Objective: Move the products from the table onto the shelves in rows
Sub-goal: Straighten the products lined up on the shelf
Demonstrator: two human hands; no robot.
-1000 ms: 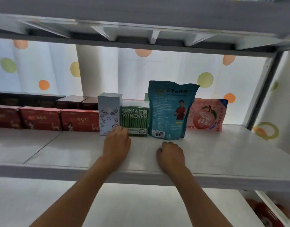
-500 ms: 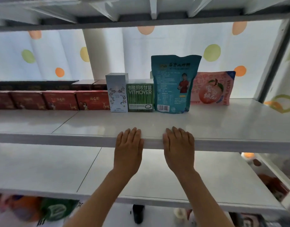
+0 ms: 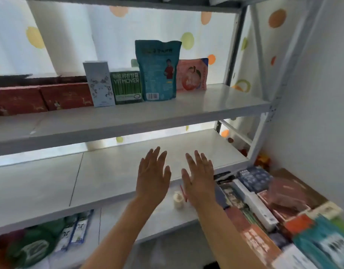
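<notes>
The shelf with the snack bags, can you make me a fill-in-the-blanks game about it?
1. The tall teal bag stands right beside the ____ VITMOVER box.
2. The bag with the peach picture is ____ in colour.
3. Both hands, the left hand and the right hand, are open and hold ____.
4. The dark red boxes sit at the ____ end of the row.

Missing words: green; pink; nothing; left

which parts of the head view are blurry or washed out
Head view: the stacked product boxes at lower right smear with motion blur; backlight through the dotted white curtain washes out the background; the teal stand-up pouch stays fairly readable; shelf posts bow from wide-angle distortion.
</notes>
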